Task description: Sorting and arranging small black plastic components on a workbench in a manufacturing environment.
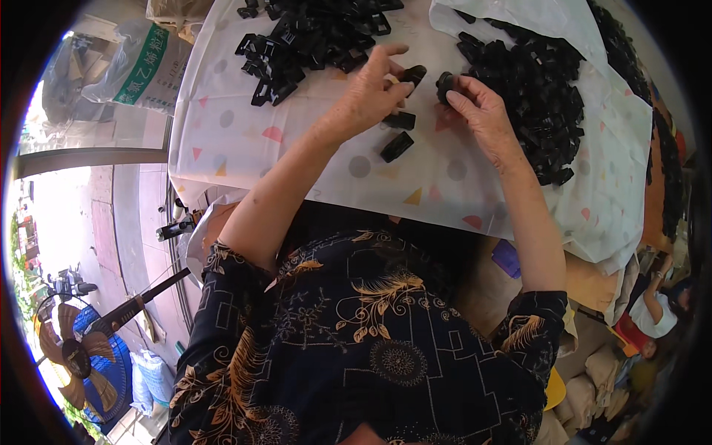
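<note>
Between finger and thumb of my left hand (365,98) is a small black plastic part (413,75). My right hand (480,111) pinches another black plastic part (445,87), held upright and a short way from the first. Two loose black pieces, a nearer one (397,147) and a farther one (401,120), lie on the cloth below my left fingers. Beyond my left hand is a heap of black clip-like parts (304,44). A second heap of black parts (545,96) spreads beside my right hand, some of it next to a white plastic sheet (519,16).
A white patterned cloth (356,189) covers the table, its front edge close to my body. At the left are a clear plastic bag with a green band (141,67) and a standing fan (78,356). Another person (653,311) is at the far right.
</note>
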`<state>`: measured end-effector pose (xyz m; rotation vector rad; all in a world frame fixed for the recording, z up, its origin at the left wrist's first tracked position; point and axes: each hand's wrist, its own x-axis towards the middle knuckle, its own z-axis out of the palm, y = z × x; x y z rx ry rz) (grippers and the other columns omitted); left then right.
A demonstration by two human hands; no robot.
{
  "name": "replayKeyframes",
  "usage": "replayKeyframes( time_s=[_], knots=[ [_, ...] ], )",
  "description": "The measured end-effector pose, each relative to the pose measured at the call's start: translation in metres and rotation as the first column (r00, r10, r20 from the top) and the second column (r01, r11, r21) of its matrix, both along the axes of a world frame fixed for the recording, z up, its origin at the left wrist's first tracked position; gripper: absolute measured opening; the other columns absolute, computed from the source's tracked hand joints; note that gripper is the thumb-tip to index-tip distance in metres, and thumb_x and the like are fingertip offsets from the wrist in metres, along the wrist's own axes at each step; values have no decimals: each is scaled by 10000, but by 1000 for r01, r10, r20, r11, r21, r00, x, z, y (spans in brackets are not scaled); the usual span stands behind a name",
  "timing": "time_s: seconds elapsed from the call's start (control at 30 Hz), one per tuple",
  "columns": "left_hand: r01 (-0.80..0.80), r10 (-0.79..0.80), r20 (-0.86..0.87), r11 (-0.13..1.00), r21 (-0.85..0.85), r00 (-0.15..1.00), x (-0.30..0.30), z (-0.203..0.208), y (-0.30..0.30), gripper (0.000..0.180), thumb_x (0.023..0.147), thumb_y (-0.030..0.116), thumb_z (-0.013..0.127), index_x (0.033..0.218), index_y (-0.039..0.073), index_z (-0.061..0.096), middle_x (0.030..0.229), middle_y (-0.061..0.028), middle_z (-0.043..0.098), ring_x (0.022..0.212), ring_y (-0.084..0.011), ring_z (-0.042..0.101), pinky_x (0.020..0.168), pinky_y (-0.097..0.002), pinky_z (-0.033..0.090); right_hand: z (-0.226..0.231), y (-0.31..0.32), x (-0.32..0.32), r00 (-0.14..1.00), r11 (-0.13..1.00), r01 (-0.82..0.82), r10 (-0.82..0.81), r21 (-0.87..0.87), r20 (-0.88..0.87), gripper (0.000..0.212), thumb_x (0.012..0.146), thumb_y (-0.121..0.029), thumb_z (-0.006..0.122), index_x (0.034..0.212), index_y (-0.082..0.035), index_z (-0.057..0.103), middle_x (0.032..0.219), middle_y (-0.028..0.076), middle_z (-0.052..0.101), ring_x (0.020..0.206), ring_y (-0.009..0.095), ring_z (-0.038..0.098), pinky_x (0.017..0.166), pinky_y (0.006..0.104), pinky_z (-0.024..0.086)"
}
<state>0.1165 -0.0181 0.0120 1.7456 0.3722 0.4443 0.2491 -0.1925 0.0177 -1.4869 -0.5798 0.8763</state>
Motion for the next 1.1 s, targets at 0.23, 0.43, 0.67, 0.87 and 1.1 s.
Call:
replayKeyframes(
  time_s=[0.23, 0.43, 0.67, 0.87, 1.1],
  knots=[
    [228, -220, -78, 968, 110, 972, 9, -5, 8, 335, 907, 128, 653, 1219, 63, 548, 1055, -100, 617, 834, -185, 650, 702, -327, 541, 5, 15, -13, 998, 997, 15, -10, -73, 66, 280, 972, -124, 630, 1228, -11, 629, 1063, 20, 659, 900, 92, 637, 768, 240, 542],
    [226, -149, -183, 806, 547, 972, -11, -7, 23, 310, 854, 158, 686, 1128, 55, 585, 1019, -106, 614, 923, -263, 632, 791, -381, 506, 2, 18, -17, 838, 994, -15, 70, -106, 541, 283, 947, -103, 648, 1213, -6, 640, 1048, 27, 662, 866, 89, 610, 743, 236, 511],
    [149, -69, -146, 730, 667, 987, -23, -11, 19, 292, 825, 154, 688, 1097, 83, 606, 1081, -78, 581, 1030, -299, 598, 879, -415, 482, 3, 28, -18, 373, 990, -118, 111, -71, 921, 322, 849, -13, 687, 1169, -16, 654, 958, 96, 606, 842, 230, 610, 769, 316, 510],
    [142, -52, -153, 732, 667, 987, -24, -15, 22, 318, 805, 144, 701, 1106, 89, 613, 1084, -72, 580, 1032, -295, 602, 872, -403, 491, -2, 32, -17, 35, 977, -176, 130, -122, 991, 372, 747, 26, 702, 1116, 0, 667, 952, 94, 604, 876, 268, 594, 786, 348, 524],
    [157, -44, -190, 755, 637, 981, -22, -14, 17, 281, 835, 192, 686, 1105, 126, 646, 1110, -68, 570, 1078, -287, 598, 914, -420, 481, -10, 29, -8, -94, 977, -205, 41, -60, 995, 364, 714, 42, 700, 1077, 22, 679, 941, 94, 609, 858, 253, 597, 755, 333, 535]
  ],
)
